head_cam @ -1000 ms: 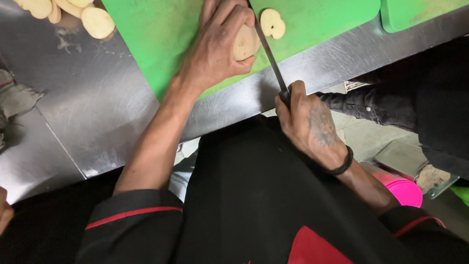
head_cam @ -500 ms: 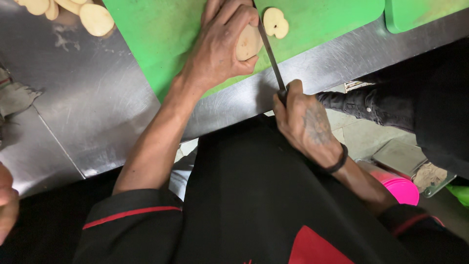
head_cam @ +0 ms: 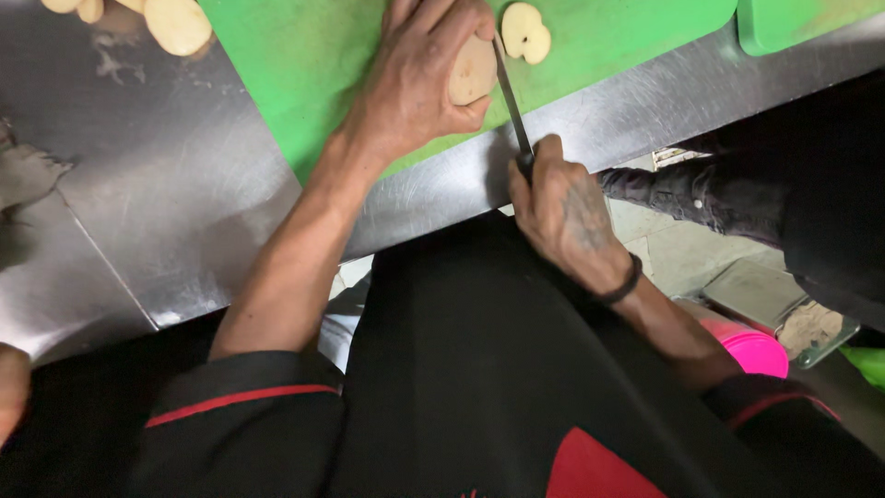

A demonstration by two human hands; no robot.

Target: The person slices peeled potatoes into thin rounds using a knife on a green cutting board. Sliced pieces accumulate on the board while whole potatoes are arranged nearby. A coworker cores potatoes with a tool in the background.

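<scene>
Your left hand [head_cam: 415, 88] grips a peeled potato [head_cam: 472, 70] on the green board [head_cam: 304, 65] at 12 o'clock. Your right hand [head_cam: 562, 207] clenches the knife [head_cam: 510, 97], blade against the potato's 3 o'clock side; a cut slice [head_cam: 525, 32] lies at 1 o'clock.

Dim lower half — glare on steel

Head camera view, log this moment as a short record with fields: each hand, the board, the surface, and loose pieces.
left hand: left hand grips a peeled potato on the board
right hand: right hand holds a knife, blade against the potato's cut face
board: green cutting board on the counter
surface: steel counter
loose pieces: one potato slice on the board beyond the blade; more peeled pieces on the counter at top left
</scene>
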